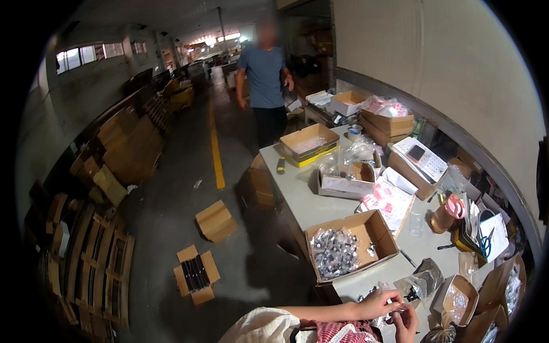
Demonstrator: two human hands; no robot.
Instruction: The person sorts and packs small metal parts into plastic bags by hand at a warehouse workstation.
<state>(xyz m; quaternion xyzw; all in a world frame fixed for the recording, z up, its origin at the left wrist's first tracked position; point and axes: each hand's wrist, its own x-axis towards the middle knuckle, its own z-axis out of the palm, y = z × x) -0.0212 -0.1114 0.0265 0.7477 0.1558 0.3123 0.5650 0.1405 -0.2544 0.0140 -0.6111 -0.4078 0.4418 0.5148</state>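
Observation:
At the near edge of the table, my left hand (376, 304) and my right hand (406, 324) meet with fingertips pinched close together. Something small and shiny, perhaps a bit of clear plastic, is between them; its kind is too small to make out. Beside my left hand lie small clear-bagged parts (366, 294). A clear plastic bag with dark pieces (413, 292) rests just beyond my fingers. Farther off, an open cardboard box (381, 231) holds many small bagged dark and silvery parts (334, 254).
Several small open cartons (456, 300) crowd the right side, near a pink-lidded bottle (447, 213) and blue scissors (486, 244). A yellow-handled cutter (281, 165) lies at the table's far left. On the floor stand cardboard boxes (216, 220) and wooden pallets (100, 268). A person (264, 74) stands beyond the table.

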